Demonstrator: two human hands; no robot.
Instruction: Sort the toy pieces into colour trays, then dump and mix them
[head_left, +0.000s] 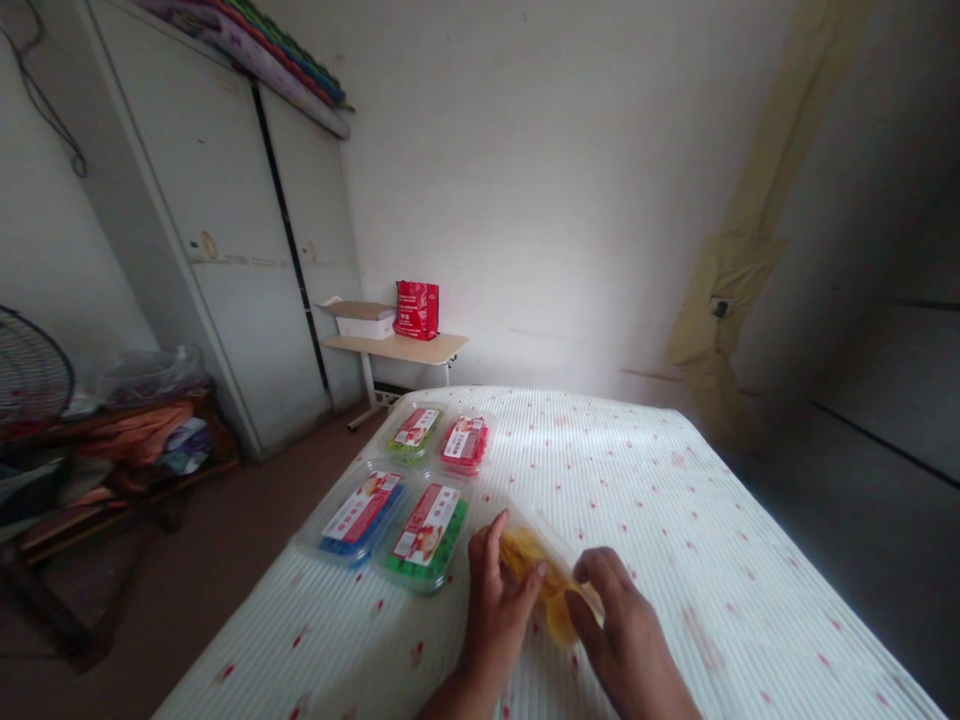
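Observation:
A clear plastic box with yellow round pieces in it [526, 548] is tilted between my hands over the near part of the table. My left hand [495, 600] is closed round its left side, thumb across the front and fingers at the upper edge. At the right end, my right hand [619, 620] pinches the box's edge between thumb and fingers. Left of my hands lie a lidded box with green contents [427, 535] and one with blue contents [360, 515]. Behind them are a box with light green contents [414, 430] and one with red contents [465, 443]. All of these bear printed labels.
A ribbed white cloth with red specks [600, 450] covers the table. Beyond it, a small side table [427, 348] carries a red bag [417, 310] and a white carton [365, 325]. A fan [30, 370] and a cabinet [195, 220] stand at left.

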